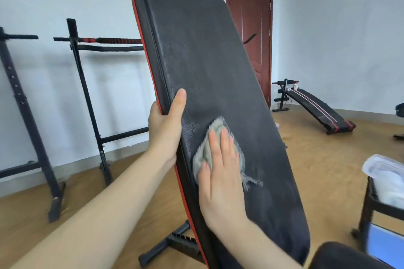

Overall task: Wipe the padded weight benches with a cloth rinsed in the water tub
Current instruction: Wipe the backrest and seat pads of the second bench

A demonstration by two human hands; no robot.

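The person is standing at a raised back pad of a weight bench, which is tilting steeply upward. The left hand is gripping the pad's left edge, thumb lying across the black face and fingers wrapping behind the red trim, so it is closed on the pad and steadying it. The right hand is lying flat with fingers spread and nearly straight, pressing a grey cloth against the lower middle of the pad; the cloth is bunching under the palm, with a frayed corner trailing to the right.

The upper part of the pad is showing a dull, streaky film (dust or drying moisture, it cannot be told which). A white tub is sitting on a black stand at the right edge; whether it is holding water is not visible. A second bench is lying on the floor by the door.

Assessment: wiping is under way, with the upper half likely outstanding. To do the step well, the cloth should be spread flatter under the palm, strokes should be overlapping along the pad's length, and the left grip should be bracing against each push. The seams near the red trim are warranting attention.
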